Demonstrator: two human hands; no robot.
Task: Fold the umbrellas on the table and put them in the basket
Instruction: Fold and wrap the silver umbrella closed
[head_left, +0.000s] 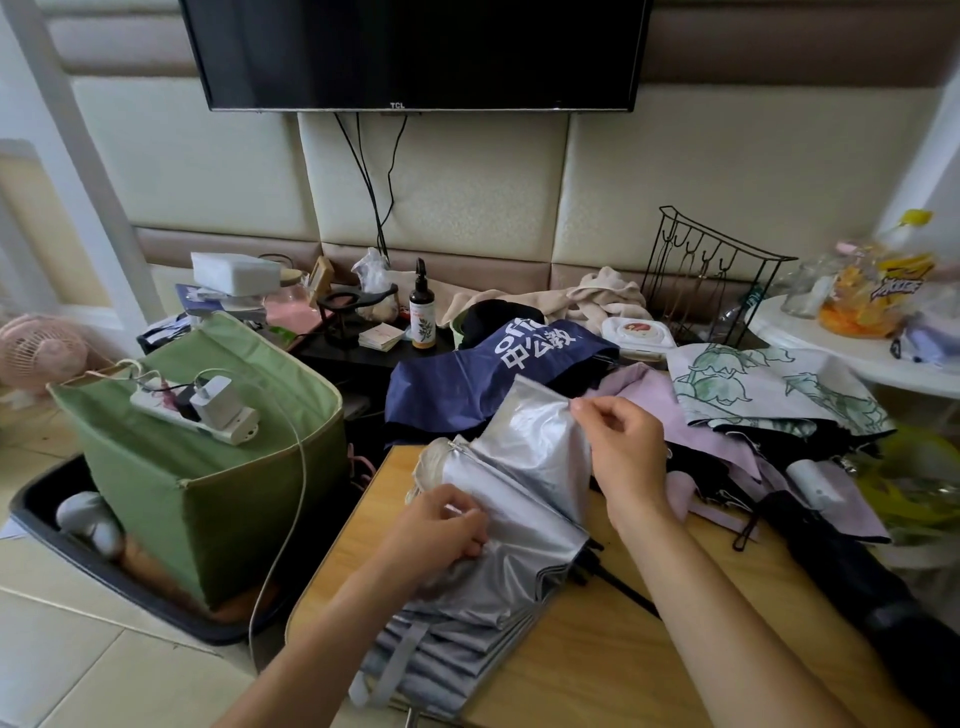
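Silver fabric of one umbrella (519, 499) fills the lower centre of the frame, lying on the wooden table (623, 649) between the person's two hands. Its long axis runs from the bottom of the frame, where the strap end hangs near the table's edge, up and slightly right toward the middle of the picture. The left hand (441, 525) sits on the lower left flank of the canopy, fingers curled and pinching a pleat of the fabric. The right hand (623, 441) is higher and to the right, its thumb and fingers pinching the top edge of a raised panel. Both hands touch the umbrella; the left one is nearer its middle, the right one nearer its far end.

The green basket (208, 467) stands at the left of the frame, beside the table and on the left hand's side, with a power strip (197, 410) lying across its opening. Folding looks unfinished, as the pleats are loose. Other umbrellas, blue (467, 379), lilac (691, 415) and floral (769, 384), lie heaped in the centre right, beyond the hands.
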